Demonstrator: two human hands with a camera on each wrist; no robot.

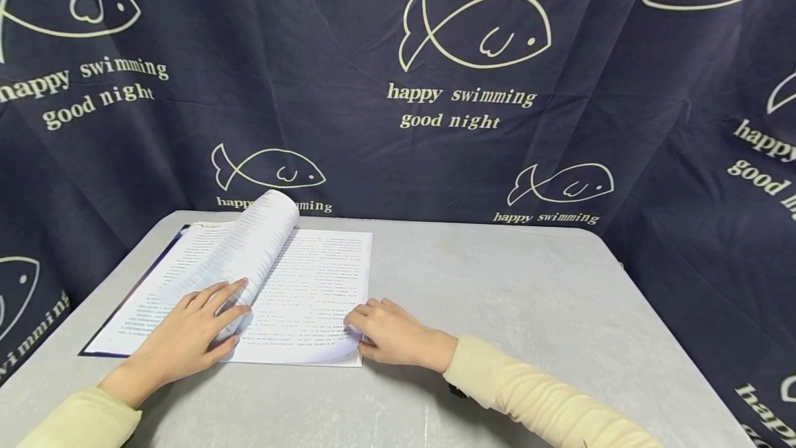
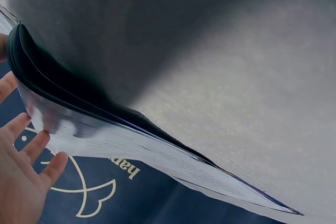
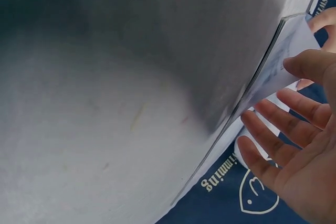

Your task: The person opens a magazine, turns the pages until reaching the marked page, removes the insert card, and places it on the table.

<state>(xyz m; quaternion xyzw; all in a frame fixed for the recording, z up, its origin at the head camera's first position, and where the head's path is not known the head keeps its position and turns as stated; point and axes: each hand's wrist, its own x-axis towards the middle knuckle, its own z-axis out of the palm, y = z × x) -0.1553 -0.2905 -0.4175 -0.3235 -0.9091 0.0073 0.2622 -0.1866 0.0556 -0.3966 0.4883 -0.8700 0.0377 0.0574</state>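
An open book [image 1: 317, 296] with dark cover edges lies on the left part of the table, its pages full of printed text. Over its middle, a turned page [image 1: 264, 227] curls up in a roll. My left hand [image 1: 189, 330] rests on the lower part of that curl, fingers spread and fairly straight. At the lower right edge of the book, my right hand [image 1: 398, 334] pinches a page corner, and the sheet bends upward there. The right wrist view shows the thumb [image 3: 307, 66] against the page [image 3: 283, 61], with the other fingers spread past the edge.
The grey table [image 1: 497, 296] extends right of the book. Behind it hangs a dark blue curtain [image 1: 361, 88] with fish outlines and lettering. Its folds reach the table's back edge and both sides.
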